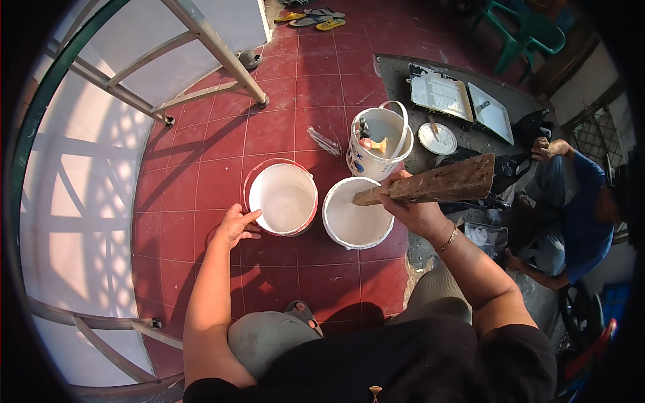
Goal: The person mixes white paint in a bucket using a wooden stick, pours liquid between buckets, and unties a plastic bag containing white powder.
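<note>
My left hand [238, 225] is at the left edge of a white bucket with a red rim [282, 198], fingertips touching it and fingers apart. My right hand [410, 208] grips a rough wooden board [457, 178], tilted with its narrow end inside a second white bucket [356, 228] holding whitish contents. Behind that bucket stands a taller white handled pail [375, 161] with a brush [373, 144] and other items inside.
Paint trays [440, 94] and a round lid [437, 141] lie right of the pail. A co-worker [578, 208] crouches at right. A metal frame [222, 60] stands left; sandals [316, 17] and a green chair [524, 43] are behind.
</note>
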### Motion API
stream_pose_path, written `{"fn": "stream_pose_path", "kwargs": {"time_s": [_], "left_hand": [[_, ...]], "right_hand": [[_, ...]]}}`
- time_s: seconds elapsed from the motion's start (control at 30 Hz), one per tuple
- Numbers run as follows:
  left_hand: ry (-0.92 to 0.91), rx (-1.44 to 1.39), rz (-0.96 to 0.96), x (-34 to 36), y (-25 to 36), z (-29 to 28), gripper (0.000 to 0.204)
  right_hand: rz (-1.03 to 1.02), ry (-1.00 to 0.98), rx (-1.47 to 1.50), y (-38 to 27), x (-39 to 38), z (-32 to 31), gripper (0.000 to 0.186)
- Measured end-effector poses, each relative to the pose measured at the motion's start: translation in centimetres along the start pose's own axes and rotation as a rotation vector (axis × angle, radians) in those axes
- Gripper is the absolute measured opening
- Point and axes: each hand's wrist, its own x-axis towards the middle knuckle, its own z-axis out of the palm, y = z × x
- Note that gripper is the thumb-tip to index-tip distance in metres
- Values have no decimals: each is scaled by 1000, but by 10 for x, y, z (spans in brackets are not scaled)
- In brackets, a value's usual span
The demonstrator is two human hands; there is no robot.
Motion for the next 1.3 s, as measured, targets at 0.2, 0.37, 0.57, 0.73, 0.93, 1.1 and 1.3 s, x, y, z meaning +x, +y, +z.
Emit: {"fn": "stream_pose_path", "kwargs": {"time_s": [0.2, 0.37, 0.57, 0.73, 0.93, 1.1, 1.3], "left_hand": [[211, 170, 242, 17, -2, -3, 28], [150, 82, 259, 20, 22, 14, 23], [279, 112, 98, 11, 14, 12, 23], [48, 106, -17, 3, 17, 4, 37], [-103, 81, -107, 8, 13, -5, 38], [-94, 39, -129, 4, 7, -8, 39], [-117, -88, -111, 11, 3, -11, 43]], "right_hand": [[160, -23, 126, -5, -23, 2, 21], [159, 30, 201, 2, -15, 13, 24], [43, 10, -127, -7, -13, -15, 26], [65, -46, -34, -14, -29, -12, 27], [151, 6, 241, -11, -5, 7, 25], [112, 9, -27, -15, -1, -18, 21], [236, -73, 286, -14, -23, 1, 22]]}}
